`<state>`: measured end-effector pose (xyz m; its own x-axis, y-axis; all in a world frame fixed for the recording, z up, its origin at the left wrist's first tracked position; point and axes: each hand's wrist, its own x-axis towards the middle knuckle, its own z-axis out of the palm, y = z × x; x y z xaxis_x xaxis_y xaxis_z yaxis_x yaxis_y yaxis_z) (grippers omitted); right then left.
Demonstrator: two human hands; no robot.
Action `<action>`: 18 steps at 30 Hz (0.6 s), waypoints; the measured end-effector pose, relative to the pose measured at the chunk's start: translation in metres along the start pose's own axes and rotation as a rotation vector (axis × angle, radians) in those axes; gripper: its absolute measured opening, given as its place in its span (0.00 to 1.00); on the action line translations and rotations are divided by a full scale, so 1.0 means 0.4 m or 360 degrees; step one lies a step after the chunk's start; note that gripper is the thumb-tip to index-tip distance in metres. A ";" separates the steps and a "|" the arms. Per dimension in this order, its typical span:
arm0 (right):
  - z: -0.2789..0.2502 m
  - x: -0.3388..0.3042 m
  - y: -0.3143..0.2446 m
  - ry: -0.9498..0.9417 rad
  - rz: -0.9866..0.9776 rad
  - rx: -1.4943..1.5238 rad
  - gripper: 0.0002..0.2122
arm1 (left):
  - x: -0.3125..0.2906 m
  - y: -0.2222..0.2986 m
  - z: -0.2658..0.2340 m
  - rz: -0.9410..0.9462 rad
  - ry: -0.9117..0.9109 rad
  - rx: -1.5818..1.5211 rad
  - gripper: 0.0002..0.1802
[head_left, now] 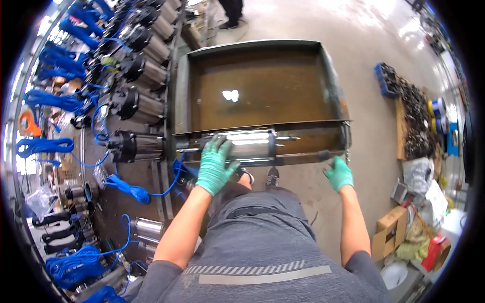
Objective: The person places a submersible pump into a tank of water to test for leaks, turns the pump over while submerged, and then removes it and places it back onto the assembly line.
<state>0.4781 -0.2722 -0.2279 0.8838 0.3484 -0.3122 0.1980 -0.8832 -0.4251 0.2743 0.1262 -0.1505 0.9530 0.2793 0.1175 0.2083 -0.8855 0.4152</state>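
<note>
A shiny metal pump cylinder (250, 144) lies on its side across the front strip of a tank, its dark end collar and a thin shaft pointing right. My left hand (214, 166), in a green glove, rests on the cylinder's left part with fingers spread and thumb apart. My right hand (340, 175), gloved the same way, is at the tank's front right corner, just below a dark knob (324, 154) on the front bar. Its fingers are curled, and whatever lies between them is too small to make out.
The tank (331, 76) holds brownish liquid. To the left, a rack carries several metal pumps (146, 146) with blue cable coils (126, 189). At right on the floor stand a pile of dark parts (418, 121) and a cardboard box (390, 230). Someone's legs (231, 12) show beyond the tank.
</note>
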 end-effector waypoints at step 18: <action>-0.383 -0.174 -0.239 0.0006 0.0161 0.1027 0.07 | -0.384 -0.500 -0.002 -0.1254 -0.0570 -0.0184 0.21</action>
<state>0.4625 -0.2602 -0.0355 0.8865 0.2713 -0.3747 -0.1793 -0.5452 -0.8189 0.0861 0.2607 -0.2510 0.5567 0.6440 -0.5248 0.8307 -0.4348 0.3476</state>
